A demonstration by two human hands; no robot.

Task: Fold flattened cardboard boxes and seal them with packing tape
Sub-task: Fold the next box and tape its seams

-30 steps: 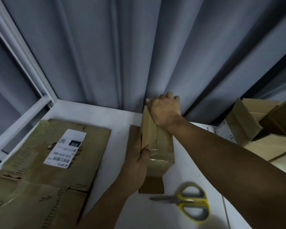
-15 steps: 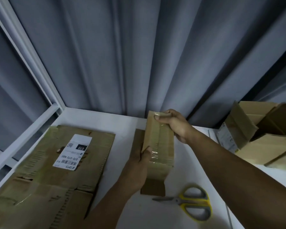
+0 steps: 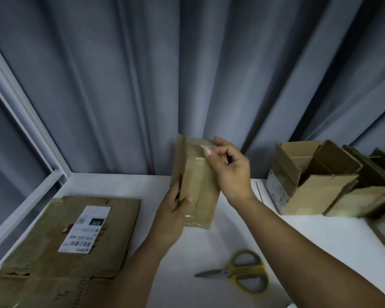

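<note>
Grey curtain (image 3: pixel 187 63) hung behind a white bench (image 3: pixel 298 236). Fingers (image 3: pixel 221 143) and thumb of the right hand (image 3: pixel 230 174) pinched the loose tape end (image 3: pixel 206 146) at the top of the small box (image 3: pixel 198 187), where a second earlier the palm had lain flat. The left hand (image 3: pixel 172 215) gripped the box's lower left edge. The box had risen off the bench. Sealing appeared nearly finished, with one tape tail left to smooth. Scissors (image 3: pixel 238 272) lay nearby.

The flattened cardboard (image 3: pixel 42 263) runs off the lower left edge; its label (image 3: pixel 85 230) carries print too small to read (only "070" shows). Fingers of the left hand (image 3: pixel 170 218) sit hidden behind the small box (image 3: pixel 200 187).
</note>
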